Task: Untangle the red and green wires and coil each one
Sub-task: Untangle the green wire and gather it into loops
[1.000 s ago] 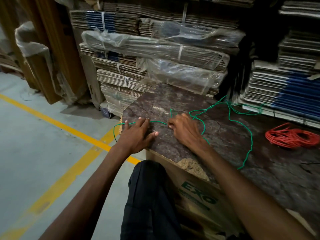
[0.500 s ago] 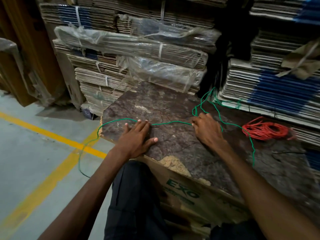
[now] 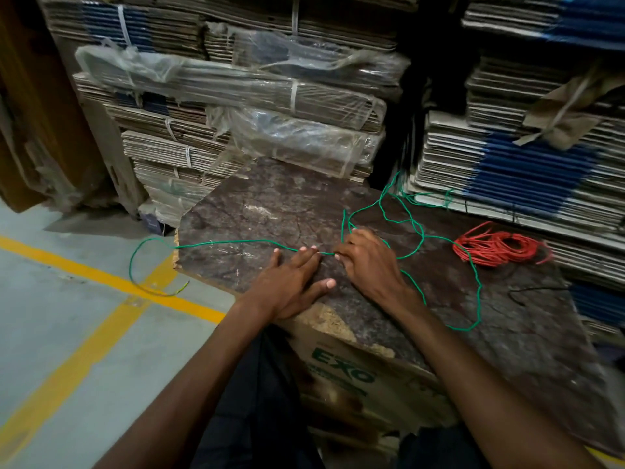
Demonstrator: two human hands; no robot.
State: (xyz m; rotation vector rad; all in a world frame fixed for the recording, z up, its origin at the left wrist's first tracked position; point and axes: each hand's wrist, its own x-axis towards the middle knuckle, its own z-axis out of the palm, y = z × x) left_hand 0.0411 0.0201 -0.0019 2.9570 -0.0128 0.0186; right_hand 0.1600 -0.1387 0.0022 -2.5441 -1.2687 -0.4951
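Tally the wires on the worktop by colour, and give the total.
Green wire: 1, loose, one end trailing off the worktop edge
Red wire: 1, already coiled
Total: 2

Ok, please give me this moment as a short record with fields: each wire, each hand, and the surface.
green wire: uncoiled; runs across the board, one end hangs off the left edge, loose loops on the right
red wire: already coiled, lies apart at the right
left hand: flat, straight fingers press the green wire onto the board
right hand: fingers curled, pinching the green wire beside the left hand
board: dark, worn, resting on a cardboard box
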